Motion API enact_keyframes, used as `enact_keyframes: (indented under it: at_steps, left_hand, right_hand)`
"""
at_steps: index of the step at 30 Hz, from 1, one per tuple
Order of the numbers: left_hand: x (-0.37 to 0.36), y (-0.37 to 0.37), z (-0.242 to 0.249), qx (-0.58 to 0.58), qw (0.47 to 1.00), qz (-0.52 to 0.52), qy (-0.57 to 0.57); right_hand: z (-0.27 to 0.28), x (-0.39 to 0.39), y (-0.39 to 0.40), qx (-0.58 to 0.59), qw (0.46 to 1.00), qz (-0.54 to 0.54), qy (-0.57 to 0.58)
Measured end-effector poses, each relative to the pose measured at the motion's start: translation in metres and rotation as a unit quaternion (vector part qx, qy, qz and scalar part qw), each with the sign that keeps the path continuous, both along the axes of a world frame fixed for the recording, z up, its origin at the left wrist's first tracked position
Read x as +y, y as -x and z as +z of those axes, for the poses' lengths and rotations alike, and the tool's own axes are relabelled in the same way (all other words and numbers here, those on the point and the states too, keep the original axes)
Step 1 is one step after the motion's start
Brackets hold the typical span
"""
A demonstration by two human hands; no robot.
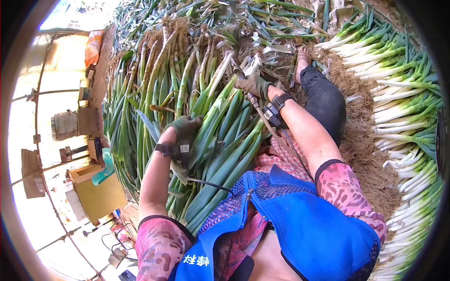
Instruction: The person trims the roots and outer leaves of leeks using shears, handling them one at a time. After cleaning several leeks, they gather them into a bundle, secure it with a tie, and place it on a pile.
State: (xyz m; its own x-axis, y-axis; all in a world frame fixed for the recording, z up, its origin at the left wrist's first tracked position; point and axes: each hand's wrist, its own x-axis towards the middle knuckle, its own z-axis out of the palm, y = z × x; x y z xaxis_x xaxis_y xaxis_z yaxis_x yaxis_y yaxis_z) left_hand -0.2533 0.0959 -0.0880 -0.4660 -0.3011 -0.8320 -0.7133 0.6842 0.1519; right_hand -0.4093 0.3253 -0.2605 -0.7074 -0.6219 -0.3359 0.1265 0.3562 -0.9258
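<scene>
My left hand (183,130), in a dark glove, is closed around the green leaves of a leek in the middle of the pile. My gloved right hand (255,86) is wrapped around a metal nozzle gun (254,101) with a hose running back toward my lap. The gun's tip points up beside the white stem ends of a few leeks (221,69). Unpeeled leeks (159,79) with brown, soil-covered roots lie around and under my left hand. Fingers of both hands are partly hidden by the gloves and leaves.
To the right lie rows of clean white-stemmed leeks (398,100), beside a heap of brown roots (370,164). Loose leaf scraps (276,21) cover the far ground. My bent leg (323,100) is at right. On the left are a yellow box (101,194) and an orange bag (93,48).
</scene>
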Motion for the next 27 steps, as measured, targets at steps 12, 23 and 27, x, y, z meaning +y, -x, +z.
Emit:
enact_keyframes:
  at_steps: [12, 23, 27]
  left_hand:
    - [-0.039, 0.009, 0.018, -0.066, 0.980, -0.186, -0.008]
    - [-0.011, 0.065, -0.032, 0.021, 0.995, -0.094, -0.009]
    - [-0.065, 0.072, -0.054, 0.148, 0.977, -0.062, 0.139]
  right_hand:
    - [0.102, 0.011, -0.058, -0.060, 0.976, 0.193, -0.082]
    - [0.116, 0.042, -0.078, -0.063, 0.993, 0.076, -0.068]
    - [0.103, 0.036, -0.074, -0.063, 0.989, 0.110, -0.082]
